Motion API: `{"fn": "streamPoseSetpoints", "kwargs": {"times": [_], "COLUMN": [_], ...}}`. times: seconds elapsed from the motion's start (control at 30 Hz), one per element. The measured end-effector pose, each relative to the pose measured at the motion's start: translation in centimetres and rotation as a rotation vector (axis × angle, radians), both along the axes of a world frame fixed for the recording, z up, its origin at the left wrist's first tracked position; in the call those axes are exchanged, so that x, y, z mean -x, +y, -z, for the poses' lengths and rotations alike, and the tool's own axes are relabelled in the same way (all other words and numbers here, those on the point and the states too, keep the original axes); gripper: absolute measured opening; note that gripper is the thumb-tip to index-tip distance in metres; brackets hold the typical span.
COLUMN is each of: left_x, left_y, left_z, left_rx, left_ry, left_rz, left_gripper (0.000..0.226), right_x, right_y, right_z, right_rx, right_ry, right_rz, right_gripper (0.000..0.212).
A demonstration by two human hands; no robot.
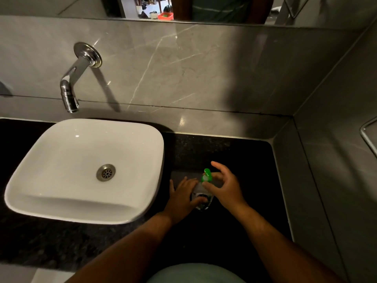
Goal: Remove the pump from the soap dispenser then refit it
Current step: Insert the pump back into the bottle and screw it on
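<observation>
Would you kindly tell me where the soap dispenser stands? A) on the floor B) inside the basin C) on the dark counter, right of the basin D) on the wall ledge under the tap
C: the soap dispenser stands on the dark counter, right of the basin, between both hands.

Soap dispenser [202,198] on counter [234,156], right of sink [85,160]

Item count — one soap dispenser [201,196] with one green pump [206,175], lower centre; two hands — left hand [182,196], right hand [225,185]; one white basin [61,203] with one drain [106,172], left; one wall tap [74,82], upper left.
</observation>
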State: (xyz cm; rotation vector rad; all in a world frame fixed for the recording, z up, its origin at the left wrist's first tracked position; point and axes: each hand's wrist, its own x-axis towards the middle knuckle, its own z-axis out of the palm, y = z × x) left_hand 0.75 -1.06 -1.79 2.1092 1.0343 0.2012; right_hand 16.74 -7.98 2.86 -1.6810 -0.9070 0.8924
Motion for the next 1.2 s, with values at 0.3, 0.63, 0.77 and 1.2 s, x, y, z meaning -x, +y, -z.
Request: {"fn": "streamPoseSetpoints", "kwargs": {"times": [0.3,0.63,0.77,1.2], "left_x": [-0.1,-0.2,-0.1,-0.1], "left_y": [0.1,0.1,0.0,-0.2], "left_z": [0.6,-0.3,-0.5,-0.3], "left_rx": [-0.013,0.012,-0.006,0.011], "left_ry": [0.009,0.013,0.023,0.016], "left_rz": [0.001,0.038,0.015,0.020], "left_gripper": [0.074,0.070,0.068,0.061], "right_x": [-0.8,-0.8,-0.8,0.4], "right_y": [-0.1,0.2,0.5,-0.1], "right_z": [0.0,0.7,0.6,0.6], "right_rx": [-0.012,0.023,-0.012,-0.016], "right_ry": [0.082,0.111,0.037,-0.010], "right_rz": [-0.105,-0.165,-0.062,0.046], "right_gripper": [0.076,0.086,0.065,0.075]}}
